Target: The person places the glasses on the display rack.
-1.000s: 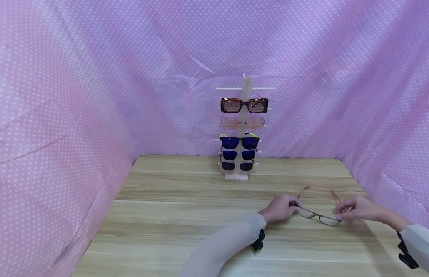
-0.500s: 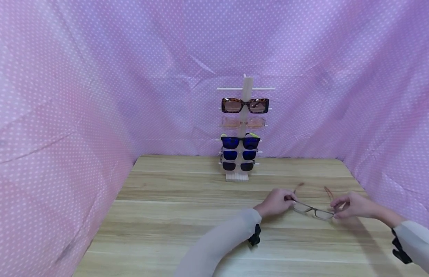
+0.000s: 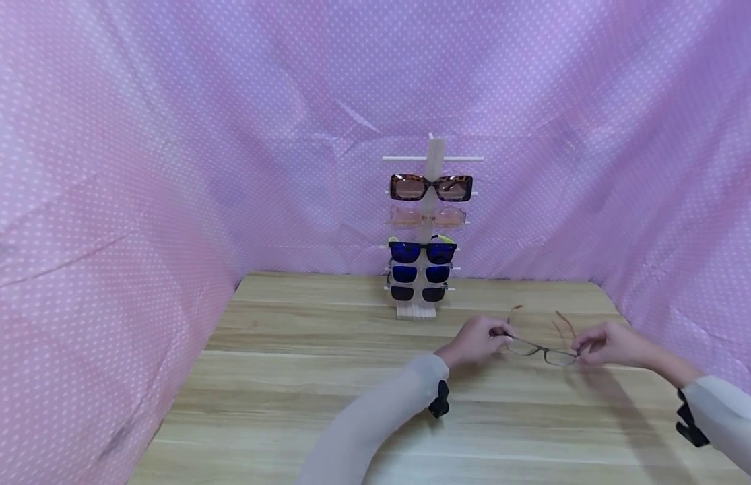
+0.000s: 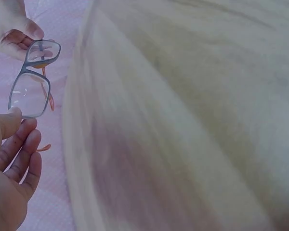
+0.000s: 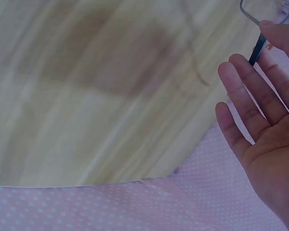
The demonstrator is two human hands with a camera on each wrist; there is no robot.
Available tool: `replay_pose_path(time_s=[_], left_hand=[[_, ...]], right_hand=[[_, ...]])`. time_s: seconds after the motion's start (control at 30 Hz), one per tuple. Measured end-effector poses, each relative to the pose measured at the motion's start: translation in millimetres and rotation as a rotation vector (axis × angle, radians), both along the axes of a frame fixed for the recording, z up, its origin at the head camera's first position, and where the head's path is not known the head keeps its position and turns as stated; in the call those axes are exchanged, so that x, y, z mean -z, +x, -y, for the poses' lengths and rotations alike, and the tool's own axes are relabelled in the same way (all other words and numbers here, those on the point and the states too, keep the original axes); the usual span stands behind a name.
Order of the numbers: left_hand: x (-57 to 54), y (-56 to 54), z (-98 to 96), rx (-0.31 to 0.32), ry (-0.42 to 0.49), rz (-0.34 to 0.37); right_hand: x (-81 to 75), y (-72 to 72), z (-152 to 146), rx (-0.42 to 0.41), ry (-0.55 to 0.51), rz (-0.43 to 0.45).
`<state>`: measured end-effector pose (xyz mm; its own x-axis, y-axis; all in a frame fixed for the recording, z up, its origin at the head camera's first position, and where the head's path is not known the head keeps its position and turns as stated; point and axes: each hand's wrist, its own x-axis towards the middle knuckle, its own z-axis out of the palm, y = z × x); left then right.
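Observation:
A pair of thin-framed eyeglasses (image 3: 540,350) is held between both hands over the right part of the table, lenses toward me and temples spread out behind. My left hand (image 3: 477,339) pinches one outer end of the frame between thumb and fingers. At the opposite end, my right hand (image 3: 611,345) pinches the hinge side. In the left wrist view the eyeglasses (image 4: 30,95) show clear lenses, a dark grey frame and orange-brown temple tips. The right wrist view has the right hand's (image 5: 274,130) thumb and index finger on the frame, the other fingers extended.
A wooden display stand (image 3: 434,158) with white crossbars rises at the table's back. It carries tortoiseshell sunglasses (image 3: 432,188), pink glasses (image 3: 450,217) and several dark-lensed sunglasses (image 3: 440,253) below. Pink dotted cloth (image 3: 290,135) surrounds the wooden table (image 3: 278,384).
Both hands have moved the eyeglasses leftward and away from me, nearer the stand, keeping their pinch on both ends. The stand and its glasses stay in place.

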<state>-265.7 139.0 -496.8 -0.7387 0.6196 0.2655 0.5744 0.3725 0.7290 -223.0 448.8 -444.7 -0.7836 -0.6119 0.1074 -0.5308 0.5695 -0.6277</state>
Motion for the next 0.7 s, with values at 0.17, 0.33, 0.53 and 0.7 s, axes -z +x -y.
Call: replay_pose_path(time_s=[0.17, 0.33, 0.53, 0.7], left_hand=[[-9.2, -7.2, 6.0, -0.005, 0.033, -0.027], [-24.2, -15.3, 12.7, -0.011, 0.056, -0.057], [-47.8, -24.6, 21.3, -0.013, 0.098, -0.075], [-70.8, -30.8, 27.2, -0.018, 0.147, -0.124]], right_hand=[[-14.8, -7.7, 6, 0.010, -0.039, -0.026], [-36.5, -11.5, 14, 0.089, 0.001, -0.109], [-66.5, -15.8, 25, 0.192, 0.092, -0.195], [-95.0, -18.2, 33, 0.269, 0.173, -0.223]])
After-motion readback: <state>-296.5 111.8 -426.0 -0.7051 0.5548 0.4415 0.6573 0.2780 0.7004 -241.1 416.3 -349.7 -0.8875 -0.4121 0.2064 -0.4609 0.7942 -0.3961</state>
